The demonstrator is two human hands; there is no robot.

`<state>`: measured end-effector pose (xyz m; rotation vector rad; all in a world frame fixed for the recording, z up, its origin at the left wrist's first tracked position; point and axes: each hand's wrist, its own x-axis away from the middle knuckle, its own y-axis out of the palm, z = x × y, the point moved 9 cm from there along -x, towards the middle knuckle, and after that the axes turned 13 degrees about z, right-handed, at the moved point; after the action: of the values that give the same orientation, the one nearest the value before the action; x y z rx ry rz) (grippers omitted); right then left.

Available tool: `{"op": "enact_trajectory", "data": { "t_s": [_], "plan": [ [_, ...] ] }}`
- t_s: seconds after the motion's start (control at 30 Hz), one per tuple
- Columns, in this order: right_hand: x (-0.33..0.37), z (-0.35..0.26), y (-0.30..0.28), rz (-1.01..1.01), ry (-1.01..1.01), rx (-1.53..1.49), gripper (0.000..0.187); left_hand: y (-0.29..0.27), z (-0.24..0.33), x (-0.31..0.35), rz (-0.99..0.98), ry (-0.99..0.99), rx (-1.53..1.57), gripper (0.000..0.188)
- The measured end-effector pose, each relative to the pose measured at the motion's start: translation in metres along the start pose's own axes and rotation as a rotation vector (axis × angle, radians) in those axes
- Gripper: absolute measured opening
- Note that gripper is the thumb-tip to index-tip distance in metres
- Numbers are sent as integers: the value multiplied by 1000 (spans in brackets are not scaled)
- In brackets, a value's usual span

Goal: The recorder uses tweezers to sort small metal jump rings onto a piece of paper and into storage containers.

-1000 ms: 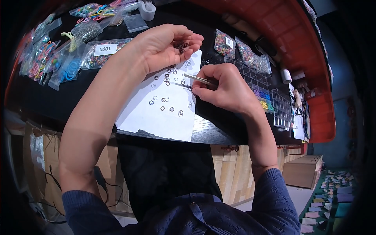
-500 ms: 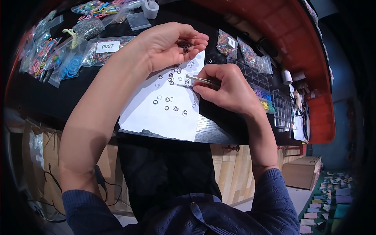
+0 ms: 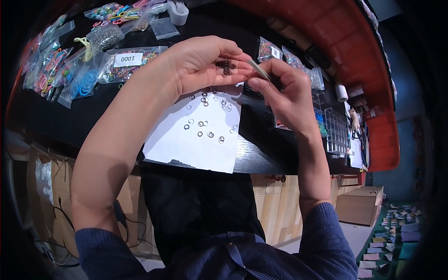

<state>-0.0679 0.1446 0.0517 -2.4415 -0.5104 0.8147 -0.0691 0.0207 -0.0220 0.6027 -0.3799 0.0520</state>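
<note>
Cupped palm up over the far part of a white paper sheet (image 3: 186, 151), my left hand (image 3: 198, 63) holds a small pile of dark rings (image 3: 227, 67). My right hand (image 3: 288, 91) pinches a pair of tweezers (image 3: 259, 70) between thumb and fingers. Their tips point up and left, close by the left fingertips. Whether a ring is caught in them is too small to tell. On the sheet lie several loose rings (image 3: 211, 135), some dark and some silvery or clear.
Bags of coloured rings and beads (image 3: 128, 60) fill the table's far left, near a white tape roll (image 3: 178, 14). More filled bags (image 3: 269, 49) lie at the far right. A clear compartment box (image 3: 337, 130) stands right of my right hand, before a red raised edge (image 3: 380, 116).
My right hand has lifted the tweezers from the rings on the sheet, up and right to the left fingertips. My left hand has shifted slightly toward me, still holding the dark rings.
</note>
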Motion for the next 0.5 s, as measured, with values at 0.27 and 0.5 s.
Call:
{"op": "enact_trajectory", "data": {
  "t_s": [0.27,0.5],
  "plan": [
    [0,-8,-5,246,-236,54,8,9,-6,5,-54,-61,36,23],
    [6,6,19,-72,124,-71,13,-14,4,-15,98,40,100,35]
  ]
}}
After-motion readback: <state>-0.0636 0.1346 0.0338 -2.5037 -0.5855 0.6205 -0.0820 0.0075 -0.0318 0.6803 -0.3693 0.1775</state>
